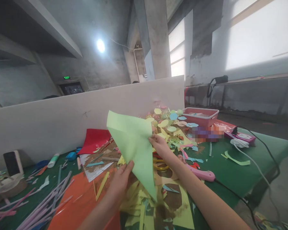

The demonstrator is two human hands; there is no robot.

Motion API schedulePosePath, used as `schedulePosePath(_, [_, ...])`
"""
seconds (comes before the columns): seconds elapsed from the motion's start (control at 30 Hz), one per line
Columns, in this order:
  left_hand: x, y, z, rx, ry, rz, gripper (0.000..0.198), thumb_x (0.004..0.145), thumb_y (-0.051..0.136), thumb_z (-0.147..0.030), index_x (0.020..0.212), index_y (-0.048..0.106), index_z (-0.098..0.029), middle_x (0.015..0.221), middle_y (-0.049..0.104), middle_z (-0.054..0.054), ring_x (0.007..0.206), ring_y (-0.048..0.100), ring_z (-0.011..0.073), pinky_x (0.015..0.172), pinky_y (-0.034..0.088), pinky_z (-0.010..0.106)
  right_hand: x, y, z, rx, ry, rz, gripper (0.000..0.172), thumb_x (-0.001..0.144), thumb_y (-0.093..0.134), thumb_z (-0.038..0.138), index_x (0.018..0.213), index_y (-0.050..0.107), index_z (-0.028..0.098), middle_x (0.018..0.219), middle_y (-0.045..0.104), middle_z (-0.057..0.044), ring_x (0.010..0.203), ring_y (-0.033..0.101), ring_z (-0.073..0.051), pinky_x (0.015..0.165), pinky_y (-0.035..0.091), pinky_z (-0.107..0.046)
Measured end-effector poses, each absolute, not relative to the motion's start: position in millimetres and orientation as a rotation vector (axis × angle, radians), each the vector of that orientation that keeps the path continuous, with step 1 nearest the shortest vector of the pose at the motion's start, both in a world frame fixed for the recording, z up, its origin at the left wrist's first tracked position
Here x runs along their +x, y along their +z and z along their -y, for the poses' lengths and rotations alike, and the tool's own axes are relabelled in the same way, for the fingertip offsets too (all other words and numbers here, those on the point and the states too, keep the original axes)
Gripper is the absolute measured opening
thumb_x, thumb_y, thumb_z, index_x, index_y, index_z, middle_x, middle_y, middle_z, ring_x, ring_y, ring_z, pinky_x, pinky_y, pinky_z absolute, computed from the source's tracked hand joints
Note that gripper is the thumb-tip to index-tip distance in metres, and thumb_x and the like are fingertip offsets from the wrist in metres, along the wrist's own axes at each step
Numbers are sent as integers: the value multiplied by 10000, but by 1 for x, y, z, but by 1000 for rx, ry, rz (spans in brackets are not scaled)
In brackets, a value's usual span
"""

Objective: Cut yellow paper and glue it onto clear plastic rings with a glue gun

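A light green sheet of paper [132, 137] is held up in the air over the table, its lower end narrowing to a point. My left hand [123, 172] pinches its lower left edge between thumb and fingers. At its right edge my right hand [157, 143] grips the sheet with the fingertips. Beneath it lie yellow paper offcuts [182, 204] with holes cut out of them. Just right of my right forearm rests a pink glue gun [201, 174] with a black cord. Scissors with yellow handles [161, 166] seem to lie partly hidden behind my right arm.
Paper discs and scraps [170, 124] are heaped at the back. Behind them stand a pink basket [201, 118] and a white partition [62, 108]. Pink and purple straws [43, 204], an orange sheet [74, 198] and a phone [13, 163] are on the left. Cords [261, 175] trail at right.
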State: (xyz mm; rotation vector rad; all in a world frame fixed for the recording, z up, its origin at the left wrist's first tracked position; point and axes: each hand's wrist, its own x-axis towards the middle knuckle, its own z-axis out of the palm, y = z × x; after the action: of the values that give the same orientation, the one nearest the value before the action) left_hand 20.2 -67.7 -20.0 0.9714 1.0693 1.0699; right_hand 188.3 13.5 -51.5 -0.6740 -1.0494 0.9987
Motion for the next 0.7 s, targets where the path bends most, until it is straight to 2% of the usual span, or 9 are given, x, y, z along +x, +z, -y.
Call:
schedulePosePath(0.17, [20, -18, 71, 960, 1065, -1051, 173, 908, 519, -215, 880, 671, -137, 936, 770, 92, 955, 709, 221, 746, 582, 277, 190, -51, -15, -690, 996, 1041, 252, 658, 692, 474, 750, 634, 246, 697, 719, -8, 624, 667, -221, 589, 520, -341])
schedulePosePath(0.33, [15, -22, 68, 993, 1058, -1025, 142, 869, 596, -264, 863, 692, -159, 946, 773, 82, 972, 706, 239, 806, 571, 308, 189, -49, -13, -724, 1020, 1061, 287, 666, 681, 496, 783, 642, 238, 741, 726, -25, 688, 680, -237, 646, 531, -360])
schedulePosePath(0.43, [8, -23, 63, 1005, 1082, -1015, 166, 856, 622, -282, 925, 701, -153, 1005, 765, 103, 976, 706, 252, 851, 557, 337, 191, -49, -12, -752, 1036, 1079, 288, 747, 608, 494, 851, 640, 226, 795, 728, -38, 769, 684, -233, 704, 531, -357])
schedulePosePath(0.53, [3, -17, 58, 975, 1159, -979, 207, 855, 634, -281, 1009, 695, -157, 1093, 740, 121, 990, 702, 254, 900, 538, 351, 189, -49, -7, -774, 1050, 1106, 263, 823, 512, 447, 916, 616, 224, 781, 714, -31, 742, 677, -201, 729, 522, -346])
schedulePosePath(0.7, [4, -3, 57, 965, 1428, -799, 262, 877, 614, -291, 1110, 661, -180, 1189, 705, 92, 1068, 670, 212, 974, 497, 328, 168, -42, 19, -772, 1042, 1278, 140, 758, 638, 319, 850, 639, 214, 789, 689, -17, 711, 634, -187, 700, 500, -321])
